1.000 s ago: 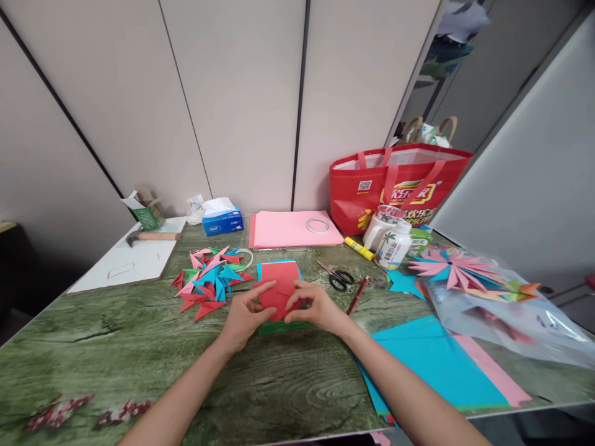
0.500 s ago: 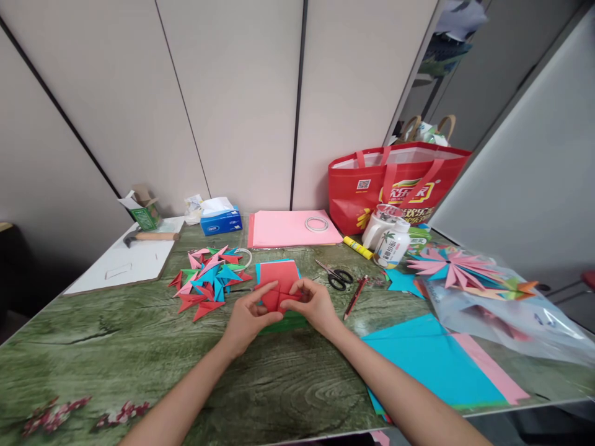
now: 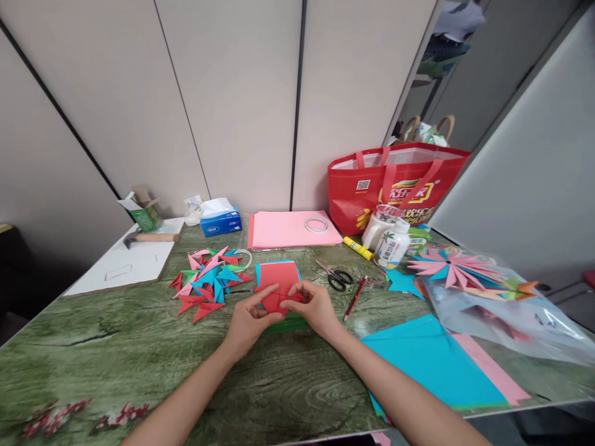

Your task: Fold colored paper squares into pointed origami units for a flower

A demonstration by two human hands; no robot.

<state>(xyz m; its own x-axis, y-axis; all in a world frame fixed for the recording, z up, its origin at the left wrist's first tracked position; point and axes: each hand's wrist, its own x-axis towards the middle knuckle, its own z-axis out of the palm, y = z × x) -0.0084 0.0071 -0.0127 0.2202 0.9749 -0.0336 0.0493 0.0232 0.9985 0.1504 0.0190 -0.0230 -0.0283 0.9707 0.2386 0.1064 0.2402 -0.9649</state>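
Between my two hands is a small creased piece of red paper (image 3: 277, 300), held just above the table. My left hand (image 3: 248, 319) pinches its left side with thumb and fingers. On the other side, my right hand (image 3: 313, 305) grips the right edge between thumb and forefinger. Behind the piece lies a stack of coloured paper squares (image 3: 279, 272), red on top, with blue and green edges showing. To the left sits a heap of folded paper pieces (image 3: 209, 279) in pink, red, blue and green.
Right of my hands lie black scissors (image 3: 339, 277), a pencil (image 3: 356, 297) and a yellow glue stick (image 3: 357, 247). Blue sheets (image 3: 432, 362) cover the right front. A red bag (image 3: 353, 201), a white bottle (image 3: 393, 246) and pink sheets (image 3: 283, 229) stand behind. A hammer (image 3: 153, 236) lies far left.
The red paper has flattened a little between my fingers, with its face and crease lines showing more plainly. Both hands stay almost in place.
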